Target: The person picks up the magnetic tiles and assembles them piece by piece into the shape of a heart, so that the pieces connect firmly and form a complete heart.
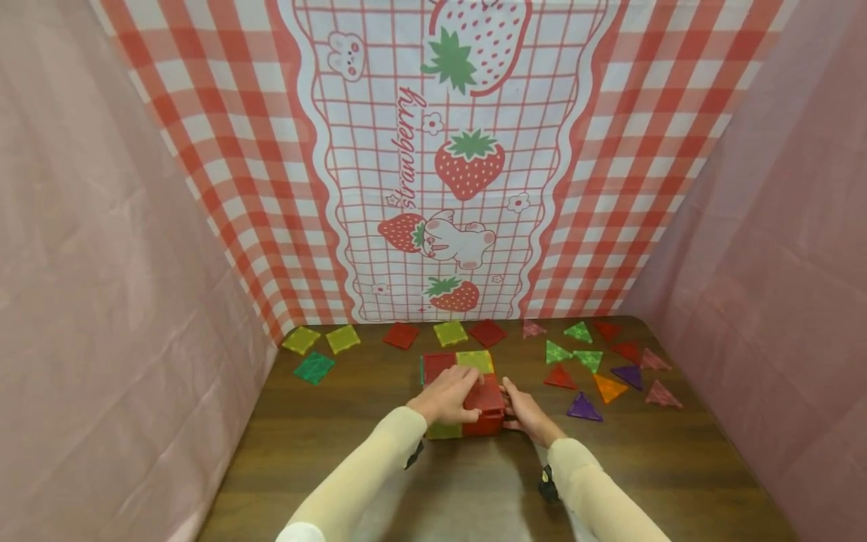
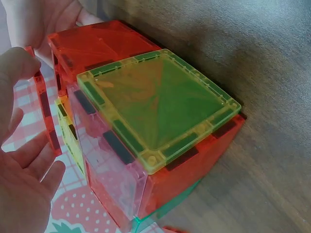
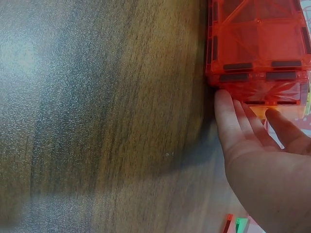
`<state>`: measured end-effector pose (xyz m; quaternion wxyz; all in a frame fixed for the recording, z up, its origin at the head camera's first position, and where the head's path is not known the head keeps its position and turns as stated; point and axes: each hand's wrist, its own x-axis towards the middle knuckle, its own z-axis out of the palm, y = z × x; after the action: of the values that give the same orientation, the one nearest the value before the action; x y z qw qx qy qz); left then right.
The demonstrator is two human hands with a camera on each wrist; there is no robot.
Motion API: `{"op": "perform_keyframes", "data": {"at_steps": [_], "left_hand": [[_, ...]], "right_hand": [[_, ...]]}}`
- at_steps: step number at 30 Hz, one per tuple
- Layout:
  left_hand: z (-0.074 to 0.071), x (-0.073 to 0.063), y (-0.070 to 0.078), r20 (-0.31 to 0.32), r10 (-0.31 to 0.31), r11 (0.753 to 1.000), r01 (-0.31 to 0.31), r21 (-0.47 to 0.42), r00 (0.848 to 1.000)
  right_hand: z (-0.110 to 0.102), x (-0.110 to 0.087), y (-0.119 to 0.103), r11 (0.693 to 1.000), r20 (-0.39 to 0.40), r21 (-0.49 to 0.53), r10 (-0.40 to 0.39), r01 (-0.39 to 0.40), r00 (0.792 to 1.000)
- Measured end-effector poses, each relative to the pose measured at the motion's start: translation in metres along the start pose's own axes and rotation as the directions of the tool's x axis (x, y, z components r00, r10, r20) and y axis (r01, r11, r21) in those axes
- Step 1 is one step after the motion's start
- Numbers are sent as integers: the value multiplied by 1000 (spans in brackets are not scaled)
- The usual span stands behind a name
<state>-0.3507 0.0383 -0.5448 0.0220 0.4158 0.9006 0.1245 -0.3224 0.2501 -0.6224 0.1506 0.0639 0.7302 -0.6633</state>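
Note:
A block-shaped structure of see-through magnetic tiles (image 2: 160,111) stands on the table, its sides red, yellow, pink and green. Reaching over its top, my left hand (image 1: 447,395) pinches a red magnetic tile (image 2: 44,104) between thumb and fingertips. In the left wrist view that tile appears nearly edge-on, slightly apart from the pink and yellow faces. My right hand (image 1: 528,415) is at the structure's right side. Its fingers (image 3: 226,114) are extended and touch the red side wall (image 3: 267,91); the thumb lies near the upper edge.
Loose square tiles lie along the back, including a yellow one (image 1: 342,339), a red one (image 1: 401,336) and a green one (image 1: 314,368). Several triangular tiles, among them a purple one (image 1: 585,407) and an orange one (image 1: 610,388), are spread at the right. Cloth hangs around the table (image 1: 305,421).

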Motion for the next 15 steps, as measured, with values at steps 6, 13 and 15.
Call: {"op": "perform_keyframes", "data": {"at_steps": [6,13,15], "left_hand": [[6,1,-2,18,3,1000,-3,19,1000],[14,-6,-2,6,-3,999,3,34,1000],[16,-10,-3,-18,-28,999,29,24,999]], "right_hand": [[1,0,1,1000,-19,3,-3,4,1000],[2,-1,0,1000,-24,-14,-1,1,1000],[3,-1,0,1000,-36,-15,-1,1,999]]}}
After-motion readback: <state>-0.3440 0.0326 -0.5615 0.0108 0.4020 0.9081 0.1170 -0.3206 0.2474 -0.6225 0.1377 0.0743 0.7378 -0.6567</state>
